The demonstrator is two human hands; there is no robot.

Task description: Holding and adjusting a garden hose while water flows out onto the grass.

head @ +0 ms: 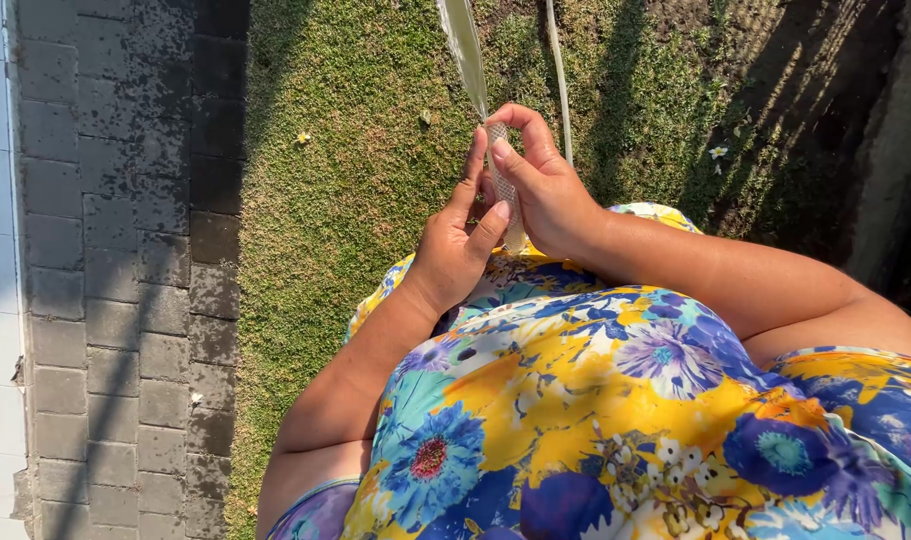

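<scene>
Both hands, right hand and left hand, are pinched shut around the clear mesh-reinforced garden hose out over the grass, thumbing its end so the water stream sprays.

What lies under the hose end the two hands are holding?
Beneath the mesh-reinforced hose, lawn shows. Its lower end is hidden behind the left hand, right hand and floral dress.

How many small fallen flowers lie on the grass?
2: one yellowish flower left of the hands, near the paving; one white flower to the right, in shade. Others may be hidden.
</scene>
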